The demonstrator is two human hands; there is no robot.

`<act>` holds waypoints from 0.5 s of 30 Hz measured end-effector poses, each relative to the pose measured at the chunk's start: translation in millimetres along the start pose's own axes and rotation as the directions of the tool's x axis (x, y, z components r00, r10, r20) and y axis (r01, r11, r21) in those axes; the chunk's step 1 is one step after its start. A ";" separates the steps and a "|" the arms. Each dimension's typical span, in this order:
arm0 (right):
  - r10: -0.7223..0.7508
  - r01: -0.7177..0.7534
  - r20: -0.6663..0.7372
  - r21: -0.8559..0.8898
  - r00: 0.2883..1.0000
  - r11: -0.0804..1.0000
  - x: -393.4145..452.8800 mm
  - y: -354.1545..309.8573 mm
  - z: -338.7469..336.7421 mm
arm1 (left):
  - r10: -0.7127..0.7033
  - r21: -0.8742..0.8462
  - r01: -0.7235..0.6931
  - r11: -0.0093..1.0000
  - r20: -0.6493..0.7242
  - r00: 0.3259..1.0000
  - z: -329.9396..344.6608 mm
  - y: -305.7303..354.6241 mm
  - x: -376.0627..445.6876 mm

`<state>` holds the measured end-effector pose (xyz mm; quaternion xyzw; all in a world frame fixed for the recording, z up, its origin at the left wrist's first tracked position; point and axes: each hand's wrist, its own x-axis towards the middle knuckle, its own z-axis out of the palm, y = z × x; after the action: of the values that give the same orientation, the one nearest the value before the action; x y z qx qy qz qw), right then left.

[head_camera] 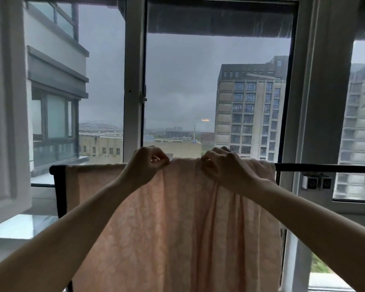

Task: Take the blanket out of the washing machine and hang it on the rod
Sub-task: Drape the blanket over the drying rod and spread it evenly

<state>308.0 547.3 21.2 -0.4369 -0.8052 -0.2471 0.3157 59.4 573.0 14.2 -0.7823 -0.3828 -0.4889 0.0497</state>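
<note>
A pale pink patterned blanket hangs over a black horizontal rod in front of the window and drapes down out of view. My left hand pinches the blanket's top edge at the rod, fingers curled. My right hand grips the bunched top edge just to the right of it. Only the rod's bare right stretch and the rack's black left post show; the blanket covers the part between. The washing machine is not in view.
A tall window with white frames stands right behind the rod. An open window sash swings in at the left. A small white fitting with two dark knobs sits on the frame under the rod at the right.
</note>
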 end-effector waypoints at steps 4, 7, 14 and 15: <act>0.020 -0.013 -0.054 0.115 0.998 0.993 8.4 -5.4 7.9 | 0.014 0.081 -0.013 0.997 -0.014 1.000 -4.2 -3.8 -4.1; 0.091 -0.069 -0.107 0.197 0.990 0.978 9.7 -3.4 7.6 | 0.014 0.133 -0.012 0.991 -0.020 1.000 -9.4 -12.2 -7.0; 0.272 -0.267 -0.139 0.057 0.952 0.962 -13.9 50.5 -14.2 | -0.030 0.237 0.042 0.971 -0.052 0.998 -26.4 -33.4 -8.3; 0.288 -0.288 -0.135 0.021 0.948 0.957 -17.1 55.9 -17.3 | -0.036 0.235 0.046 0.971 -0.046 0.998 -28.3 -34.0 -7.9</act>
<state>368.3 554.0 27.4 -0.5315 -0.7096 -0.2271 0.4031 15.0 579.7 12.4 -0.7523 -0.4532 -0.4572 0.1400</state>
